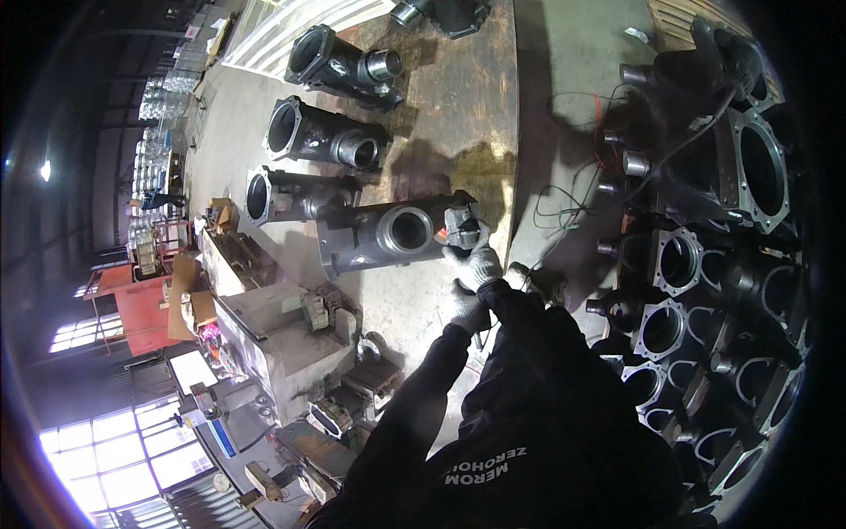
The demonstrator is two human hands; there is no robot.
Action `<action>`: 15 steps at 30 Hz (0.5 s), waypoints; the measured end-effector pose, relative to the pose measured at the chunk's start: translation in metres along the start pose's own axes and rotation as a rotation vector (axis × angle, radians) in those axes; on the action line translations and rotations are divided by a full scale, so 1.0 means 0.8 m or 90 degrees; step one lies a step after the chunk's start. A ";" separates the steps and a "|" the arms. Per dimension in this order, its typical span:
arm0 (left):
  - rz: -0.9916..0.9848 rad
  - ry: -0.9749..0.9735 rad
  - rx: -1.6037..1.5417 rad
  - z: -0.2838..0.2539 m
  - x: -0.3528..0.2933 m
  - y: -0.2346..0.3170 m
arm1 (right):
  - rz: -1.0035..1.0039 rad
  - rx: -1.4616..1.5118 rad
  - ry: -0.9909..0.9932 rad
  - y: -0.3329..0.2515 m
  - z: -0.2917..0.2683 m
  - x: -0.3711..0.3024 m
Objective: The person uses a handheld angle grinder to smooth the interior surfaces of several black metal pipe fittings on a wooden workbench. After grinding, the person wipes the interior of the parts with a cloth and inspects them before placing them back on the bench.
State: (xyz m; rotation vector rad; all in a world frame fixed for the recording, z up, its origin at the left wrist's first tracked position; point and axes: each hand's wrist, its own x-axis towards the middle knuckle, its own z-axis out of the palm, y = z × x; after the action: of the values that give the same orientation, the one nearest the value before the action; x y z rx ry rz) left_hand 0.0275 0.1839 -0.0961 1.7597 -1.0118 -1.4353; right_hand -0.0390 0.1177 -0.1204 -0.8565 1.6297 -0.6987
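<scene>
A dark cast-metal pipe housing [366,236] lies on its side on the wooden board, its round machined port facing up. At its right end is a grey blocky piece [462,226], with a small red spot beside it; its kind is unclear. My right hand [477,267], in a pale glove, curls against this piece with its fingers bent. Just below, my left hand [468,309], gloved too, is closed. What it grips is mostly hidden; a dark end and a thin cable show beneath it.
Similar housings [330,137] lie in a row farther up the wooden board [458,97]. Many flanged castings [663,328] are stacked at the right. Loose cables [568,207] trail over the floor between. A pale block-like bench [295,353] and a red panel [132,317] stand at left.
</scene>
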 end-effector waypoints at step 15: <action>-0.134 -0.103 -0.017 -0.024 0.057 -0.091 | -0.034 -0.084 0.080 -0.018 0.013 0.025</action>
State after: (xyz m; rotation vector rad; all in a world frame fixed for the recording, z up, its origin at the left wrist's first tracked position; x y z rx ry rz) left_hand 0.0628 0.1803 -0.1765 1.7967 -0.9051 -1.7365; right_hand -0.0291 0.0931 -0.1221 -0.9697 1.7859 -0.6997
